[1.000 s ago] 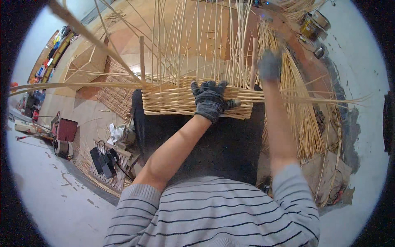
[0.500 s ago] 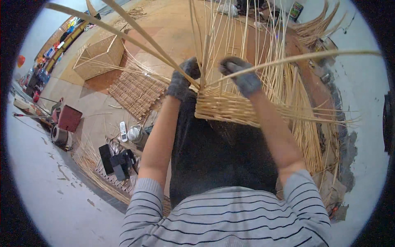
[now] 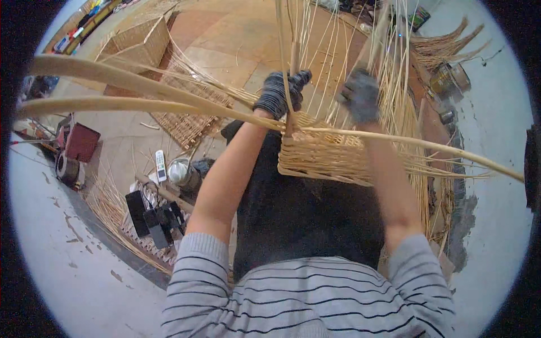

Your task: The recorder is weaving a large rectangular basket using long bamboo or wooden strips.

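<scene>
A partly woven wicker basket (image 3: 327, 158) rests at my lap, against the black apron (image 3: 307, 219). My left hand (image 3: 279, 93), in a dark grey glove, is closed round an upright corner stake (image 3: 295, 56) at the basket's near-left corner. Thick pale rods fan out from that corner: a pair of rods (image 3: 129, 84) runs left, and a long rod (image 3: 428, 143) runs right, over my right forearm. To the right of the stake my gloved right hand (image 3: 362, 96) is raised and smeared by motion. A blurred stick-like shape (image 3: 380, 36) rises beyond it; whether it is held cannot be told.
Thin canes stand up from the basket, and loose canes (image 3: 414, 211) lie to its right. A woven panel (image 3: 189, 118) and a box-shaped basket (image 3: 135, 45) lie at the far left. Nearer are a remote control (image 3: 161, 166) and a black device (image 3: 160, 222).
My right hand has moved right, away from the corner. The left-hand rods have swung lower, and the right-hand rod now slopes down. My left hand and the basket corner have shifted slightly right.
</scene>
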A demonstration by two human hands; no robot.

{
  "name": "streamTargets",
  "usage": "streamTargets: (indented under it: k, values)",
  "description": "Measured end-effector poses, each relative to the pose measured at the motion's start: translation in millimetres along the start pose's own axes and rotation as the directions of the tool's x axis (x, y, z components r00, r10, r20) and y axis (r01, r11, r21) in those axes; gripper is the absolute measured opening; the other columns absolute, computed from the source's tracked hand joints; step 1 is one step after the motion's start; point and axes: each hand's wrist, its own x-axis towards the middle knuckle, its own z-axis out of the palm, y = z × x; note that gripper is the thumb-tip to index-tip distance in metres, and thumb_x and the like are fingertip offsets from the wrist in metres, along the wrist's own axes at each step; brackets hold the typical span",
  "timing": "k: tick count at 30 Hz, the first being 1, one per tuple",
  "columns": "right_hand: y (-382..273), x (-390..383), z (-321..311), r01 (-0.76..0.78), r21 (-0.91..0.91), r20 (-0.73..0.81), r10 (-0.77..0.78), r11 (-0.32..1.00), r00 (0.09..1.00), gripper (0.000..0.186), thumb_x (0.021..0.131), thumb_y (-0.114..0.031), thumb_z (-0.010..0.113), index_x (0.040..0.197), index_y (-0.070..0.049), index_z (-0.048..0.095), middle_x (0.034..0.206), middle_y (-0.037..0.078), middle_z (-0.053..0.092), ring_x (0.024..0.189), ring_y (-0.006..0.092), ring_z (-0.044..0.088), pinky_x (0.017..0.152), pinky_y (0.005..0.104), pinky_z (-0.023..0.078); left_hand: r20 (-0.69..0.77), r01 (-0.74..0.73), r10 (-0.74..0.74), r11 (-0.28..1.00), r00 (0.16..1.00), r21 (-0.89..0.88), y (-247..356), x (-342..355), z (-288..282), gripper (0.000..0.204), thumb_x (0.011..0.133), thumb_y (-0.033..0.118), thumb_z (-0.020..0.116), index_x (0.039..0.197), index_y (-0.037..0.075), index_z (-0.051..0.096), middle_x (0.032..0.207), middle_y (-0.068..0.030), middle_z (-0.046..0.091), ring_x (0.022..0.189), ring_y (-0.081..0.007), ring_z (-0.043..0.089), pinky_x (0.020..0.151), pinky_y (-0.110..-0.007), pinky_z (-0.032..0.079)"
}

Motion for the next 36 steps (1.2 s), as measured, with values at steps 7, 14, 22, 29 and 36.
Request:
streamTargets:
  k: [7,14,22,29,36]
  values:
    - [-3.6,-191.1,-61.1,-0.180,0.548,-0.500,0.492,0.817,0.712,0.029,0.093,-0.024,0.034,0.066,-0.012,0.036,0.053,-0.003,0.026,0.047,0.0118,0.030,0.065,0.0367,0.045,0.183,0.278,-0.232,0.916,0.955,-0.288,89.2,-15.9,39.9,0.029,0.078,0.032,0.062,0.076,0.004,0.055,0.048,-0.0058,0.047,0.041,-0.0187,0.050,0.041,-0.033,0.043]
    - [-43.5,-173.6,-44.2,0.050,0.884,-0.318,0.519,0.465,0.793,0.028,0.091,-0.030,0.037,0.069,-0.013,0.040,0.052,-0.004,0.025,0.048,0.0117,0.028,0.074,0.0409,0.044,-0.165,-0.449,0.645,0.671,0.746,0.589,19.5,-149.2,57.9,0.041,0.072,0.018,0.067,0.104,0.001,0.050,0.095,-0.0113,0.055,0.091,-0.0203,0.054,0.080,-0.031,0.044]
    - [-31.4,-132.9,-28.5,0.140,0.800,-0.448,0.425,0.584,0.787,0.022,0.089,-0.029,0.044,0.073,-0.013,0.042,0.059,-0.002,0.034,0.051,0.0124,0.035,0.063,0.0341,0.047,-0.394,-0.426,0.440,0.896,0.807,0.128,11.6,-148.9,77.4,0.049,0.066,0.014,0.073,0.105,0.001,0.045,0.095,-0.0121,0.052,0.089,-0.0222,0.053,0.078,-0.032,0.044]
    - [-37.5,-117.7,14.5,0.098,0.741,-0.385,0.301,0.664,0.872,0.018,0.088,-0.020,0.047,0.074,-0.012,0.042,0.058,-0.001,0.037,0.053,0.0118,0.040,0.057,0.0334,0.048,-0.430,-0.350,0.475,0.874,0.768,0.338,6.8,-148.4,64.8,0.048,0.064,0.030,0.072,0.098,0.006,0.050,0.094,-0.0129,0.052,0.091,-0.0312,0.047,0.086,-0.040,0.034]
    - [-21.4,-147.2,-18.6,-0.006,0.912,-0.213,0.488,0.409,0.847,0.013,0.088,-0.018,0.049,0.080,-0.008,0.051,0.074,0.005,0.055,0.078,0.0230,0.057,0.074,0.0393,0.049,-0.064,-0.305,0.381,0.821,0.922,0.483,55.8,-150.4,73.7,0.035,0.071,0.030,0.063,0.095,0.006,0.057,0.095,-0.0135,0.058,0.090,-0.0279,0.055,0.077,-0.039,0.043]
